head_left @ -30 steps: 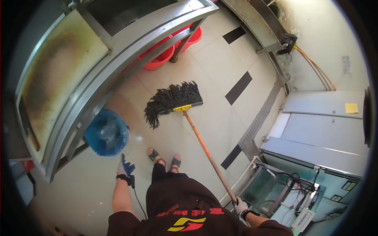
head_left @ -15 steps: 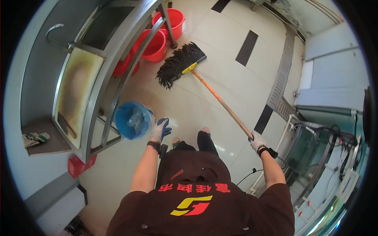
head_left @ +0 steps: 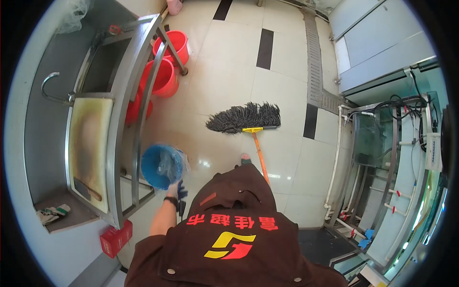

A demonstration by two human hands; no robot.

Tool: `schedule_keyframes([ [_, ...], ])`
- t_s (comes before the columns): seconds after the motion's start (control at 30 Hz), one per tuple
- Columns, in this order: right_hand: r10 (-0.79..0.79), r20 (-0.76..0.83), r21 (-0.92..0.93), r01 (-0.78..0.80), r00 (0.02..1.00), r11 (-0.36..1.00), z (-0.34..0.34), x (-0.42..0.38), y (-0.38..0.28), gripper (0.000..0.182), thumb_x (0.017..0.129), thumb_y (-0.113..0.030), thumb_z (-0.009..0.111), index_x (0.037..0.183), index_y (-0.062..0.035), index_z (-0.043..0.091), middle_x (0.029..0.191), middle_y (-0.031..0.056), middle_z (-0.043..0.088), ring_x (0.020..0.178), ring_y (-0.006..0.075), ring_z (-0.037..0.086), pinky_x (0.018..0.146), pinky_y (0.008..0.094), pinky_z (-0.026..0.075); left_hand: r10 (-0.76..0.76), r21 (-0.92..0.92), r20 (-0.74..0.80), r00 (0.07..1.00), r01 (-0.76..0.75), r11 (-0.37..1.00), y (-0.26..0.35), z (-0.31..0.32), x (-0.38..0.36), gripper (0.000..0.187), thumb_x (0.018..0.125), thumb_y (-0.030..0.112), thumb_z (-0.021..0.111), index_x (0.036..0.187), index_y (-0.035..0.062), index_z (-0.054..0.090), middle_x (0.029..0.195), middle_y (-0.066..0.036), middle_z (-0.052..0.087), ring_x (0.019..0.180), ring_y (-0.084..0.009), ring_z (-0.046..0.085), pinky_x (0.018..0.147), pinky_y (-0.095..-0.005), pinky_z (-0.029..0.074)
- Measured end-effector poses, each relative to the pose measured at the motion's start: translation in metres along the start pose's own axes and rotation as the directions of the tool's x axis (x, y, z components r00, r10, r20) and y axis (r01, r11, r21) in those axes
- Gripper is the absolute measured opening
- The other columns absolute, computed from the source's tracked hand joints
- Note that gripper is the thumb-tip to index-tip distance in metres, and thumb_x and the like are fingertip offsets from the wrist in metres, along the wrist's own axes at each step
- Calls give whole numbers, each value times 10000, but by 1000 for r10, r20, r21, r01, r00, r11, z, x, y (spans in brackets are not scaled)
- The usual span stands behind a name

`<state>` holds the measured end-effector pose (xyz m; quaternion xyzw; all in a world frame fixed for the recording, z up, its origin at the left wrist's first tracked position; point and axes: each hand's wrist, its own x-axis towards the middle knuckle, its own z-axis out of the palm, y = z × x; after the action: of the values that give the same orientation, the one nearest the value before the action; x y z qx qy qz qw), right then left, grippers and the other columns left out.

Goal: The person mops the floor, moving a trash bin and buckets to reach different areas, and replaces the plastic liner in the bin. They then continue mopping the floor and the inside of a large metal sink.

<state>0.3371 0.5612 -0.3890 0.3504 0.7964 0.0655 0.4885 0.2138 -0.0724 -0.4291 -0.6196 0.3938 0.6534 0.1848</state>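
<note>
A dark string mop head (head_left: 245,117) lies on the tiled floor in front of me, its orange handle (head_left: 260,159) running back toward my body. My right hand is hidden behind my dark shirt. My left hand (head_left: 177,190), in a blue and white glove, hangs by my side next to a blue bucket (head_left: 161,165) lined with clear plastic. Nothing shows in that hand. One of my feet (head_left: 245,157) peeks out beside the handle.
A steel sink counter (head_left: 107,119) with a tap runs along the left, red buckets (head_left: 165,71) under it. A red box (head_left: 115,237) sits on the floor below. A floor drain grate (head_left: 315,62) and glass tanks with pipes (head_left: 382,158) stand right.
The mop head has swung from beside the red buckets to the floor straight ahead. My right hand dropped out of sight behind my body. My left hand lowered beside the blue bucket.
</note>
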Motion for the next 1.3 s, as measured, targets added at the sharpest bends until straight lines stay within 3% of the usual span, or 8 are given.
schedule_keyframes([
  [0.13, -380, -77, 105, 387, 922, 916, 42, 47, -22, 535, 809, -418, 529, 1303, -227, 448, 911, 200, 651, 856, 370, 627, 739, 465, 486, -132, 73, -67, 989, 137, 988, 38, -4, -4, 438, 815, 348, 617, 1173, 103, 554, 934, -166, 550, 614, -359, 601, 527, -467, 517],
  [0.23, -393, -174, 158, 419, 903, 894, -100, -44, -91, 496, 828, -403, 506, 1286, -218, 470, 872, 171, 662, 798, 345, 646, 684, 483, 496, 99, 80, 60, 993, -103, 991, 100, 24, 27, 263, 831, 342, 601, 899, 89, 592, 693, -57, 568, 621, -262, 596, 576, -418, 503],
  [0.33, -420, -328, 50, 459, 846, 887, -131, -4, -149, 451, 843, -351, 506, 1272, -212, 487, 760, 122, 654, 649, 270, 651, 553, 441, 505, 180, 77, 127, 975, -191, 979, 174, 95, 54, 231, 837, 307, 603, 977, 124, 574, 780, -64, 583, 609, -256, 605, 536, -381, 512],
  [0.5, -423, -86, 393, 421, 902, 818, -347, -61, -285, 342, 852, -247, 535, 1185, -169, 546, 585, 59, 524, 451, 154, 517, 396, 316, 440, 167, 165, 259, 951, -214, 963, 290, 231, 62, 287, 818, 273, 646, 1060, 151, 551, 900, -61, 587, 600, -255, 612, 503, -363, 510],
  [0.57, -395, 149, 719, 175, 906, 672, -389, -45, -326, 288, 854, -252, 543, 1119, -145, 573, 534, 44, 468, 405, 160, 473, 352, 331, 406, 150, 172, 267, 952, -200, 965, 329, 258, 47, 288, 822, 275, 641, 1060, 140, 551, 902, -55, 589, 613, -242, 614, 512, -344, 508],
  [0.77, -475, 150, 829, 151, 867, 538, -562, -46, -506, 396, 870, -246, 554, 1257, -191, 485, 522, 52, 462, 361, 170, 426, 314, 331, 360, 284, 52, 246, 927, -305, 951, 469, 279, 40, 258, 829, 243, 625, 1036, 98, 567, 919, -60, 585, 636, -216, 599, 527, -323, 496],
  [1.07, -769, 96, 963, 137, 632, 233, -794, -39, -808, 292, 877, -279, 560, 1130, -160, 475, 688, 77, 526, 558, 197, 539, 476, 364, 487, 261, -6, 123, 957, -263, 965, 719, 311, 82, 324, 830, 277, 620, 1078, 97, 515, 890, -109, 583, 619, -250, 593, 547, -357, 502],
  [1.3, -758, 44, 981, 115, 650, 156, -995, -72, -1014, 190, 891, -221, 530, 997, -78, 461, 698, 106, 545, 533, 217, 536, 479, 375, 501, 321, 171, 573, 754, -493, 853, 982, 530, 27, 348, 876, 244, 589, 1166, 77, 495, 802, -147, 641, 622, -207, 632, 538, -302, 515],
])
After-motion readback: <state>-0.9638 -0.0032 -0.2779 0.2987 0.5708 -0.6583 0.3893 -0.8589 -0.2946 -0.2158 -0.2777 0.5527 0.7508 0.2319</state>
